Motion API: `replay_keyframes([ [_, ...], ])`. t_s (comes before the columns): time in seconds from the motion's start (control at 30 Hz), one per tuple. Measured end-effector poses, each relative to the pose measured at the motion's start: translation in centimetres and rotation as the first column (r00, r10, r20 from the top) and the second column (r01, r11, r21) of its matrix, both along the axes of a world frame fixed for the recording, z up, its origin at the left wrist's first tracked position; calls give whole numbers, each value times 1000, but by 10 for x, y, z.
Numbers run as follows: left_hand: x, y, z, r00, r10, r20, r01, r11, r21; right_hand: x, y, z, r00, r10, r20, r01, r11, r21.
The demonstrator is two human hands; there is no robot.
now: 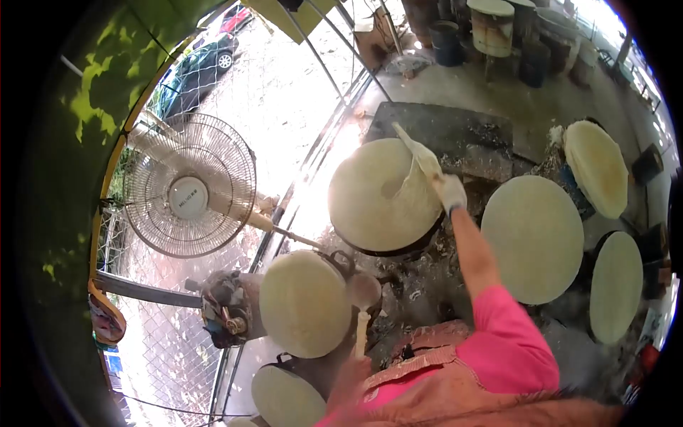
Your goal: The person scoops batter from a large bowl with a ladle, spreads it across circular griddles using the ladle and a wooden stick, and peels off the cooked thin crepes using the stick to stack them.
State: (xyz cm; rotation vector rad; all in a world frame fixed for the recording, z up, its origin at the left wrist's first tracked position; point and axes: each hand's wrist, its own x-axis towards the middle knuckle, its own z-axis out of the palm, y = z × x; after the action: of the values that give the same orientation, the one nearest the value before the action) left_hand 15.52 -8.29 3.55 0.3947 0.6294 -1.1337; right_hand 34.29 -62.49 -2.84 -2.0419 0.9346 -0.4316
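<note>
My right hand [451, 193], in a white glove, reaches forward over a large round disc [363, 192] with a pale, smooth top. Its fingers are closed on a long, pale, narrow piece [424, 155], which tapers toward the disc's far edge; whether it is a coated tool or a soft strip, I cannot tell. A fold of pale material hangs from it onto the disc. Low in the picture, my left hand [348, 376] is blurred and wrapped round a wooden handle [362, 333]. A round brown bowl [364, 290] lies at the handle's far end, apparently a ladle.
Other pale discs stand around me: one at front left [306, 304], one at right [532, 240], more at the far right. A standing fan [189, 192] is at left, before a wire fence [156, 349]. Buckets [491, 27] line the back, behind a dark slab [441, 128].
</note>
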Motion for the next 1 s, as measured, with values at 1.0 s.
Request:
replay_keyframes([
  [1.0,63,-13,21,894,-378,241,293,900,323,-69,28,-4,912,352,-211,-409,733,-544],
])
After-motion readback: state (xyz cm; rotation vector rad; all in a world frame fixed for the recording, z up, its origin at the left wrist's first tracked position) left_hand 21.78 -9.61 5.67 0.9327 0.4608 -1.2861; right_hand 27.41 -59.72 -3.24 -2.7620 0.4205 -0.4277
